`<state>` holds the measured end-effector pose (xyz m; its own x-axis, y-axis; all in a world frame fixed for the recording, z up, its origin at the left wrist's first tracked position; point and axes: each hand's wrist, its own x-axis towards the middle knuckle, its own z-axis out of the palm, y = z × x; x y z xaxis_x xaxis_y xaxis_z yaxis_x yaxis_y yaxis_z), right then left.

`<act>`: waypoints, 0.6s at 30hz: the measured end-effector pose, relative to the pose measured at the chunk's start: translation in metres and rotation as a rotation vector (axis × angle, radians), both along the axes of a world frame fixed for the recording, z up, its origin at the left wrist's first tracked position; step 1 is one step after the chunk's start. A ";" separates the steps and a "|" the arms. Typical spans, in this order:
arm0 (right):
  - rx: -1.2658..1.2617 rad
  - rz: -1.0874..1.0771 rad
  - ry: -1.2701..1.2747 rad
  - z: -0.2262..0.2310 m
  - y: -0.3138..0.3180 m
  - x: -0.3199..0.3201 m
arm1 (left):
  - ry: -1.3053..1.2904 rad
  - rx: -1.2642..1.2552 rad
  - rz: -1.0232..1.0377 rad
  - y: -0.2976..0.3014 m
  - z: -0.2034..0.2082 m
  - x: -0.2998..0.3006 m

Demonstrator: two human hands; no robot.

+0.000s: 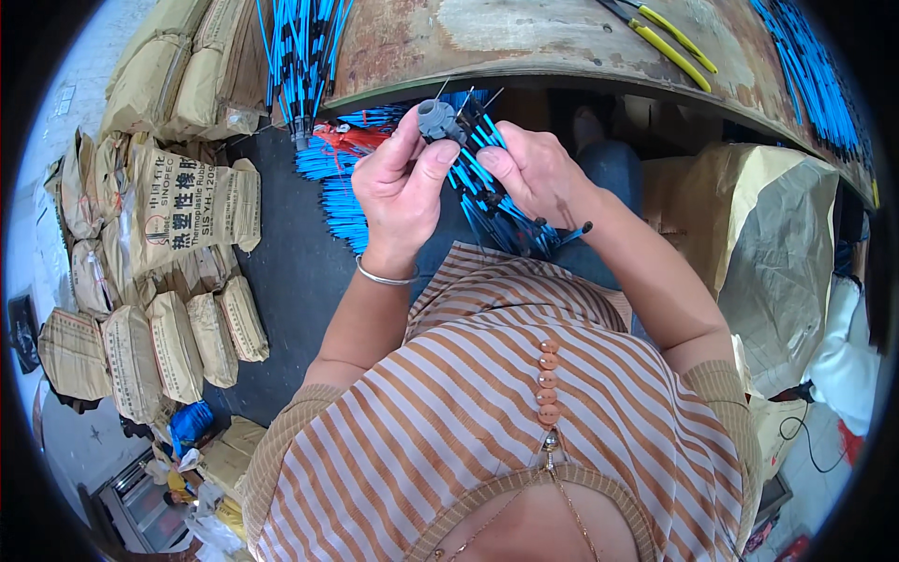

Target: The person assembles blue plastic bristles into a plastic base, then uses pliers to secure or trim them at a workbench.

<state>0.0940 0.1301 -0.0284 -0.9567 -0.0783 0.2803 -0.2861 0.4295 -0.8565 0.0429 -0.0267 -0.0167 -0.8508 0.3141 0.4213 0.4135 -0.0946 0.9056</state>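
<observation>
Just below the table's edge, my left hand (403, 183) is closed, with thumb and fingers around a grey, round, ribbed plastic fitting (438, 118) with a hollow end. My right hand (536, 173) is closed on a bundle of thin blue-and-black rods (479, 192) at the fitting's right side. Their lower ends fan out over my lap, some with black tips. Thin metal ends stick up above my fingers. How each rod joins the fitting is hidden by my hands.
A worn wooden table (524, 33) curves ahead, holding yellow-handled pliers (665, 47) and blue rods (815, 75) at right. Left lie more blue rods (345, 211), a red tie (351, 138) and stacked brown paper sacks (154, 351). A large open paper sack (777, 262) stands right.
</observation>
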 end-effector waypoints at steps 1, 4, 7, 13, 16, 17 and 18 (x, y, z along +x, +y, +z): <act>0.021 0.038 -0.020 0.001 0.000 -0.001 | 0.037 0.006 -0.014 -0.002 0.000 0.000; -0.011 0.065 -0.093 0.004 -0.002 -0.007 | 0.077 -0.075 0.011 -0.005 0.004 -0.004; 0.012 0.037 -0.110 0.001 -0.006 -0.011 | 0.040 -0.143 0.050 -0.004 0.011 -0.002; 0.174 -0.118 -0.056 -0.001 -0.020 -0.007 | -0.256 -0.229 0.193 0.007 0.025 0.005; 0.128 -0.140 0.051 0.004 -0.019 -0.004 | -0.291 -0.007 0.076 0.009 0.029 0.003; 0.106 -0.154 0.101 0.006 -0.018 -0.003 | -0.310 0.104 0.013 0.009 0.030 0.002; 0.105 -0.155 0.102 0.007 -0.015 -0.003 | -0.309 0.103 0.012 0.009 0.031 0.001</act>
